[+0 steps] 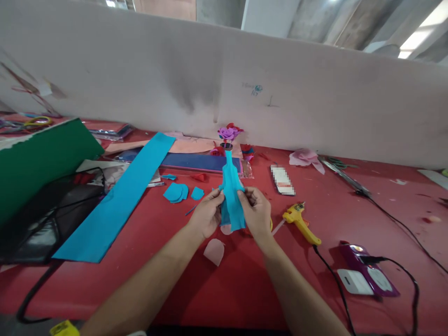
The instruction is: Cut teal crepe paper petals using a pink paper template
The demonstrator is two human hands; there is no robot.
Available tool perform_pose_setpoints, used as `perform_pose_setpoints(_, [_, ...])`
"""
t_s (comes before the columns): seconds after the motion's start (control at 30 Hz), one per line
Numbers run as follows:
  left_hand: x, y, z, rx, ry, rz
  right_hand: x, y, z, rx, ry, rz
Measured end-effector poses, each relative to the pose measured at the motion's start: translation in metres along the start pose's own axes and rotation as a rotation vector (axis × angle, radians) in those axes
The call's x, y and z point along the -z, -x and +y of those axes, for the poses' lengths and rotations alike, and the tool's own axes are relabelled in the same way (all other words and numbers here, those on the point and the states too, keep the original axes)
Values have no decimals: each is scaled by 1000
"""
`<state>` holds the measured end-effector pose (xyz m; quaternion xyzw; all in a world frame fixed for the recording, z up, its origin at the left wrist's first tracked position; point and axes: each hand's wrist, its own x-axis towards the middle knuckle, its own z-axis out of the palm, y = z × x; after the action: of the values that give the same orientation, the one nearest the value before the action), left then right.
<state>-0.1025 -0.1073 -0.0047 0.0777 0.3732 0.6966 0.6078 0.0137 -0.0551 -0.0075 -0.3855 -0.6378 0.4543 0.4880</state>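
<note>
A narrow strip of blue crepe paper (231, 186) stands upright between my two hands above the red table (224, 284). My left hand (207, 213) pinches its left edge and my right hand (256, 212) pinches its right edge, both closed on the paper. Just under my hands a pink paper petal (214, 252) lies flat on the table. Small blue cut petals (177, 192) lie to the left of my hands. A purple paper flower (227, 134) stands behind the strip, near the wall.
A long blue paper sheet (119, 200) runs diagonally at the left, beside a green sheet (38, 158) and a black bag (45, 219). A yellow glue gun (301, 221) with its black cable lies to the right, a purple device (367, 273) further right, a phone (283, 180) behind.
</note>
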Motion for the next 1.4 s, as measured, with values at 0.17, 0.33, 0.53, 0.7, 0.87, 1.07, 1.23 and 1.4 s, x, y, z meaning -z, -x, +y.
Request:
perform_pose_setpoints(0.17, [-8, 7, 0, 2, 33, -23, 4, 1, 4, 49, 142, 52])
perform_pose_setpoints(0.33, [-8, 10, -5, 22, -7, -45, 4, 2, 4, 82, 239, 68])
perform_pose_setpoints(0.53, [-9, 14, -4, 12, -87, -171, 5, 2, -1, 101, 278, 60])
perform_pose_setpoints(0.7, [-10, 15, -4, 1, -102, -160, 5, 4, -1, 99, 274, 49])
perform_pose_setpoints(0.87, [-8, 13, -6, -8, -122, -160, 4, 4, 2, 106, 271, 50])
perform_pose_setpoints(1.07, [-6, 11, -9, -25, -180, -155, 5, 4, 1, 78, 254, 34])
perform_pose_setpoints(1.23, [-4, 9, -6, -34, -192, -138, 5, 2, 3, 51, 227, -24])
perform_pose_setpoints(1.4, [0, 3, 6, -20, -178, -42, 20, -11, 8, 261, 339, -9])
